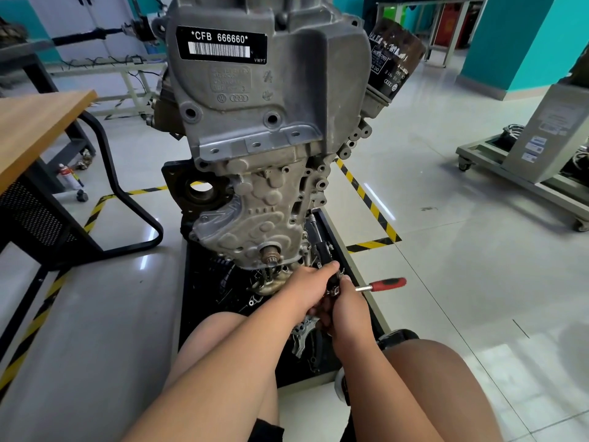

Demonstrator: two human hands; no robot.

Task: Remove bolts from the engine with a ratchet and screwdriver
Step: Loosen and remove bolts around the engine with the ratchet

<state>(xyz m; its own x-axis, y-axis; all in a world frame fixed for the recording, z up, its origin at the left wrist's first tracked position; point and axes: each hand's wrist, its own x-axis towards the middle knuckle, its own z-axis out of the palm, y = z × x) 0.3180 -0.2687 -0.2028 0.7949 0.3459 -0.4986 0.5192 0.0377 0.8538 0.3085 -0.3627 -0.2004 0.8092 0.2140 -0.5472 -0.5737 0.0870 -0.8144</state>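
Observation:
A grey engine stands upright on a black tray on the floor in front of me. Low at its right side, my left hand and my right hand are held close together, both gripping a dark ratchet tool whose black shaft runs up along the engine's lower right edge. Its head and the bolt are hidden by my fingers. A red-handled screwdriver lies on the tray's right rim, just right of my right hand.
A wooden desk with a black frame stands at the left. Yellow-black floor tape borders the tray. A wheeled stand sits at the right. Loose metal parts lie in the tray between my knees.

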